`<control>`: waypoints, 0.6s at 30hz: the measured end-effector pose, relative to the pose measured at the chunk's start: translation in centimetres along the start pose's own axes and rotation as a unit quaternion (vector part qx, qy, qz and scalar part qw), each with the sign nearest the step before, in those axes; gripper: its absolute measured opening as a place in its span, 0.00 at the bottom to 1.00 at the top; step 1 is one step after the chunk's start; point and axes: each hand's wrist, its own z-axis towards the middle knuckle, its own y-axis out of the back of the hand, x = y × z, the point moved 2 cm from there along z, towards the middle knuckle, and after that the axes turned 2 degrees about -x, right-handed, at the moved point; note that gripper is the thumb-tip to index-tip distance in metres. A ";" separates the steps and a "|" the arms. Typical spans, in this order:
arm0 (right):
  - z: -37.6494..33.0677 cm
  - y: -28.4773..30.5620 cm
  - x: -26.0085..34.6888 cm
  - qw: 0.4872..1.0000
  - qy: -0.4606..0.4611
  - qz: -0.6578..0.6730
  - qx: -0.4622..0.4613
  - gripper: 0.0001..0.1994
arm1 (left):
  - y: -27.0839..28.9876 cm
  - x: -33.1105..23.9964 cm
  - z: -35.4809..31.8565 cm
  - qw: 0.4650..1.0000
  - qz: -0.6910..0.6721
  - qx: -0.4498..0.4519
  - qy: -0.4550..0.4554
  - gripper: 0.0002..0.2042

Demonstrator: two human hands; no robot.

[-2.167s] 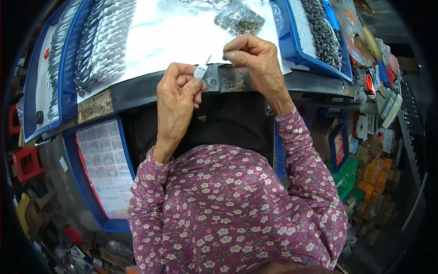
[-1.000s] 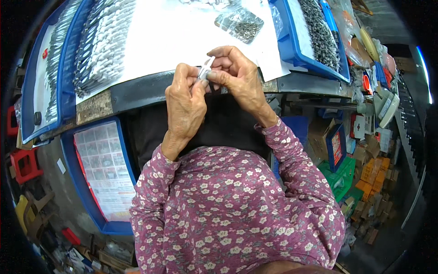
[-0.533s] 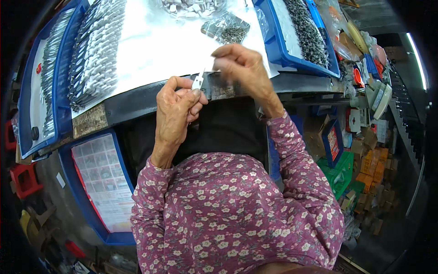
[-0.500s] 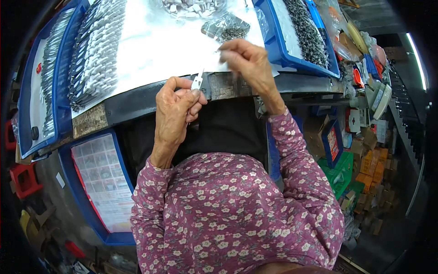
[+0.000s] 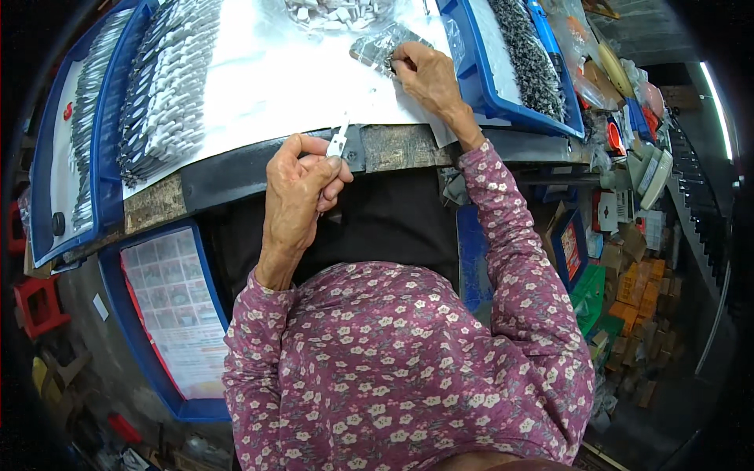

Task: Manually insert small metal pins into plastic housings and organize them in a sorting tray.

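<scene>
My left hand is closed at the table's front edge. Between its thumb and fingers it pinches a small white plastic piece with holes and a thin tip pointing away from me. Farther off to the right, my right hand is over a small dark tray lined with clear plastic. Its thumb and fingertips are pressed together at the tray, where small metal parts lie; the hand covers most of them. Whatever is between those fingertips is too small to make out.
White paper covers the tabletop. Loose white pieces lie in clear plastic at the back. Blue trays with stacked white-and-metal parts stand left, and a blue tray of dark parts stands right. Another blue tray sits below the table.
My right hand has moved away from me and right, from above the paper to the small tray, its fingers now closed there. My left hand stays nearly still with the white plastic piece.
</scene>
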 end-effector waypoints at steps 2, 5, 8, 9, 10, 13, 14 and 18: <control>-0.2 0.1 -0.5 0.999 -0.030 0.014 0.022 0.05 | 0.0 0.0 0.0 1.000 0.001 0.005 -0.003 0.05; -0.5 0.2 -0.8 0.991 -0.098 0.090 0.011 0.06 | -0.1 -0.2 -0.1 1.000 0.001 -0.001 -0.003 0.06; -0.5 0.8 -0.7 0.982 -0.112 0.150 0.012 0.07 | -0.1 -0.2 0.0 1.000 0.005 -0.005 0.001 0.05; -0.4 0.9 -0.6 0.982 -0.111 0.151 0.013 0.07 | -0.1 -0.2 0.0 1.000 0.009 -0.006 -0.001 0.05; -0.4 1.0 -0.5 0.982 -0.093 0.161 0.015 0.07 | -0.1 -0.2 0.0 1.000 0.013 -0.006 -0.003 0.05; -0.6 1.1 -0.6 0.971 -0.087 0.224 0.014 0.06 | -0.3 -0.2 0.0 1.000 0.009 -0.002 -0.005 0.05; -0.6 1.2 -0.4 0.956 -0.098 0.278 0.012 0.06 | -0.3 -0.3 0.0 1.000 0.009 -0.003 -0.005 0.05; -0.6 2.0 1.0 0.930 -0.139 0.339 0.017 0.05 | -0.4 -0.4 -0.1 1.000 0.016 -0.009 -0.005 0.05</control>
